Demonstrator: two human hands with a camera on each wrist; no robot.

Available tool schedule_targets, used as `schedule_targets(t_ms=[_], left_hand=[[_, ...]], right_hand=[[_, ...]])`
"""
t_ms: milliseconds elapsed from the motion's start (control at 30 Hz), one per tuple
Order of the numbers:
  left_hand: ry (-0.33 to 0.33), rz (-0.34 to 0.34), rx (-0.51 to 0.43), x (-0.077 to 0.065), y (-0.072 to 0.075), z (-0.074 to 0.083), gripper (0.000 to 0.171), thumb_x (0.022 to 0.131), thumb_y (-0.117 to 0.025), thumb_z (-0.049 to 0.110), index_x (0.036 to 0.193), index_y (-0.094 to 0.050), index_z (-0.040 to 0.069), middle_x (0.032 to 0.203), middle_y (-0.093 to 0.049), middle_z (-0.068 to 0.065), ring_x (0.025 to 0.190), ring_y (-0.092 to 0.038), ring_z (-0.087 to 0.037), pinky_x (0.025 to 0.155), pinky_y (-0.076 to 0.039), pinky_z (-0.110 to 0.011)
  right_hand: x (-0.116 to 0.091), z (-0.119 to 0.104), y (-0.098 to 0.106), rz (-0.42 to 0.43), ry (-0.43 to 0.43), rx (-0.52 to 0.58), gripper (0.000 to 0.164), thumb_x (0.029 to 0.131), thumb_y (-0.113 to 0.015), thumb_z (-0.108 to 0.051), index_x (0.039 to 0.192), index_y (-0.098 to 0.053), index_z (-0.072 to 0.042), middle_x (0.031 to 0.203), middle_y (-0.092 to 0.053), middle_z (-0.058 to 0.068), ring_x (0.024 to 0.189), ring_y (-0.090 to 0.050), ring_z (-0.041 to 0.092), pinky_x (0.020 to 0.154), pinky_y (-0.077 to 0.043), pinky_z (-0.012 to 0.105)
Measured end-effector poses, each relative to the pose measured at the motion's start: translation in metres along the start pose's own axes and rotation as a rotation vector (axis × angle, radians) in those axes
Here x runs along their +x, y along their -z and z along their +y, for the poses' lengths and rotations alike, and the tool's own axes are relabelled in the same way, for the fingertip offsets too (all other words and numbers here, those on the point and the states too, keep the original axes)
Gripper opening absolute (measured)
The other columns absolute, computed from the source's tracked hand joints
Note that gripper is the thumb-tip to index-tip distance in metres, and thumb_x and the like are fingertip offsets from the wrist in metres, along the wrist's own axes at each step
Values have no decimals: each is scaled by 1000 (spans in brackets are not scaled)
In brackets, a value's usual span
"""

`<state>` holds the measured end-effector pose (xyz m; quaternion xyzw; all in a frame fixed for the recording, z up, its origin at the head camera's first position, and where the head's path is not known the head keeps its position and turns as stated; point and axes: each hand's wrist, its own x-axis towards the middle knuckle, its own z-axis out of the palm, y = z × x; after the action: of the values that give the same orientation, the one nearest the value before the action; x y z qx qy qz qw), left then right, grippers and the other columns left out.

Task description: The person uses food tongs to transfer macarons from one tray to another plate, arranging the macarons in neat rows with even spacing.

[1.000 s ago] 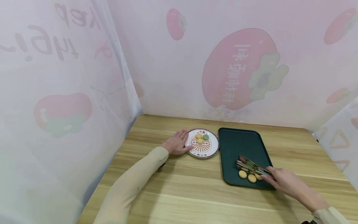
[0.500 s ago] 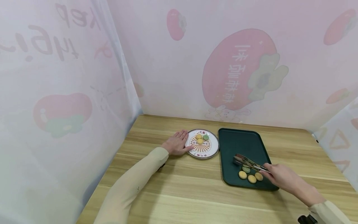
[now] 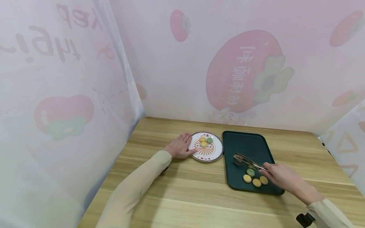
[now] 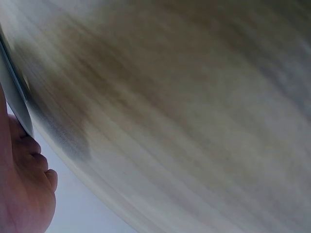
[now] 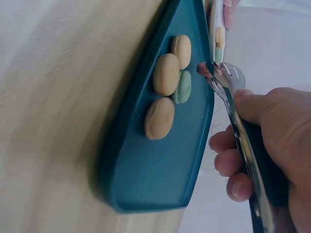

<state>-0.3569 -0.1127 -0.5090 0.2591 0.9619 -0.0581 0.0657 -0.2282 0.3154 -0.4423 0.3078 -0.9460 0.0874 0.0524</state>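
My right hand (image 3: 280, 177) holds a pair of metal tongs (image 5: 233, 104), thumb along one arm and fingers curled round the other. The tongs' heads (image 3: 239, 159) hang over the middle of the dark green tray (image 3: 242, 142). Below them on the tray lie a green macaron (image 3: 250, 172) and three yellow macarons (image 3: 256, 182). My left hand (image 3: 179, 146) rests flat at the left edge of a white patterned plate (image 3: 216, 151), its thumb over the rim. Two yellow macarons (image 3: 203, 144) and one green macaron (image 3: 209, 140) sit on that plate.
Plate and tray stand side by side on a wood-grain table (image 3: 182, 193). Printed cloth (image 3: 185, 79) hangs behind the table and along both sides. A black band with a small device (image 3: 305, 219) is on my right wrist.
My right hand has carried the tongs up and leftwards, away from the macarons at the tray's near end, uncovering the green one. My left hand and the plate stay put.
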Motion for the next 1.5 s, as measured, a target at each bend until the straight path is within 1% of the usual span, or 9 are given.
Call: schedule_targets(t_ms=[100,200,400,533,833,967,1200,1333,1500], left_hand=[[1,2,-3,0,0,-1,94,96,-17,72,157,-12,1,166,-10,-14,154,-8,-27,126,-12,-39],[0,7,-8,0,0,-1,93,96,-16,72,157,-13,1,166,-11,-14,154,-8,-27,126,-13,-39],[1,10,-15,-2,0,-1,93,96,-17,72,157,-14,1,165,-12,-15,154,-10,-28,126,-14,-40],[-1,15,-9,-3,1,-1,93,96,-18,71,156,-15,0,165,-12,-15,154,-11,-28,126,-15,-40],[-5,11,-2,-3,0,-3,93,96,-17,71,156,-14,0,165,-13,-15,154,-10,-28,126,-15,-40],[-5,16,-3,-3,-1,-4,93,97,-17,71,156,-15,0,165,-13,-15,154,-10,-28,126,-15,-40],[2,3,5,-2,0,-3,93,96,-16,72,157,-13,1,165,-12,-15,154,-9,-27,126,-13,-40],[3,8,0,-3,-1,-3,93,96,-17,71,157,-13,1,165,-12,-15,154,-9,-27,126,-13,-39],[-5,21,-8,-3,-2,-3,91,97,-18,70,156,-15,1,165,-13,-16,154,-10,-28,126,-14,-39]], right_hand=[[8,-1,-1,-20,-20,10,26,98,-60,-24,74,-50,-20,57,-33,-15,48,-26,-4,48,-27,16],[16,-2,-2,-22,-19,17,25,99,-60,-25,75,-52,-19,57,-34,-15,48,-28,-4,48,-28,16],[29,-6,-4,20,19,19,22,98,-61,-23,78,-53,-19,59,-37,-15,49,-30,-4,48,-30,16],[38,-8,-5,23,18,42,20,98,-60,-23,79,-55,-18,60,-40,-15,49,-32,-4,49,-31,16],[60,-8,-15,83,77,39,20,96,-64,-19,79,-54,-16,58,-35,-14,48,-29,-4,47,-29,15],[69,-11,-15,76,65,43,20,96,-63,-20,79,-55,-15,58,-36,-12,47,-29,-2,46,-29,16],[84,-14,-20,27,10,68,20,98,-61,-24,81,-59,-13,57,-39,-11,46,-32,0,45,-30,17],[92,-14,-26,29,13,77,19,98,-61,-24,83,-61,-12,58,-41,-11,47,-34,0,46,-31,17],[100,-13,-31,41,23,73,20,97,-61,-23,80,-60,-12,58,-42,-11,47,-34,1,46,-31,17]])
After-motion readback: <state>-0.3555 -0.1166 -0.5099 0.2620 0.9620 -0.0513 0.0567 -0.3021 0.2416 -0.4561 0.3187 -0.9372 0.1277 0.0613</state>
